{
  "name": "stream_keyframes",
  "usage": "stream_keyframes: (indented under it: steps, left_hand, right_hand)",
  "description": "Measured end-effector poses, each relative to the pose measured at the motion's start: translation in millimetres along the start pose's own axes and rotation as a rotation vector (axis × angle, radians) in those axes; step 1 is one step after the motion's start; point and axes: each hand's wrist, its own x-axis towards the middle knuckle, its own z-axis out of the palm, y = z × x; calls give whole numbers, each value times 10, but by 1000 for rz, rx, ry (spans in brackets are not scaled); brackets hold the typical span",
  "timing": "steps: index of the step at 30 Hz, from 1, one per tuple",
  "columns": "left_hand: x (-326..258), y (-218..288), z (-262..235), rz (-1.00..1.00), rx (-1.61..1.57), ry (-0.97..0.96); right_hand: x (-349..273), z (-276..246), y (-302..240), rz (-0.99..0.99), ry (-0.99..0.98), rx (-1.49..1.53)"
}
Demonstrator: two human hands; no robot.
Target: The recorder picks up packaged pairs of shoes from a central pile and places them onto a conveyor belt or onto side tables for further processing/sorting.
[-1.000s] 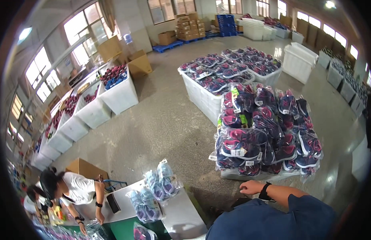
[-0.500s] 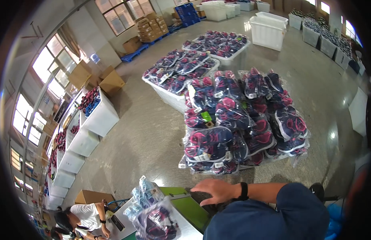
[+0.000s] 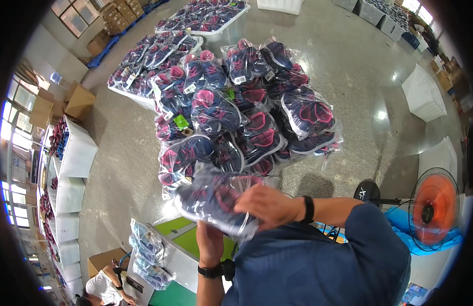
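Item: clear plastic bag of navy-and-pink shoe uppers, held at chest height above the green-and-white surface, right hand closed over its top, left hand closed beneath; best carried level, both grips kept firm on the slippery film.

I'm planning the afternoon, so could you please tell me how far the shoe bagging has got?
Done: bagged shoes heaped high in the bin. In hand: one bag of shoes, held by the left hand and right hand. Left: several bags on the table.
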Motion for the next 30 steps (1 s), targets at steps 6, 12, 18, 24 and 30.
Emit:
stream_keyframes:
  steps: [6,12,18,24,30]
  left_hand:
    - [110,-105,235,-15,168,-90]
    - [-214,-270,-119,-41,341,166]
    - [-727,-468,-637,-67,372,444]
    - [-1381,-644,-1082,-71,353,653]
    - [-2075,-909,-1689,-166,425,790]
  right_hand:
    - [-416,-610,406,166,241,-372]
    - [-533,-700,1255,324,370,-712]
    - [-533,-325,1707,495,208,-726]
    - [-344,-293,1311,485,179,-683]
    - [-24,337,863,305,70,-404]
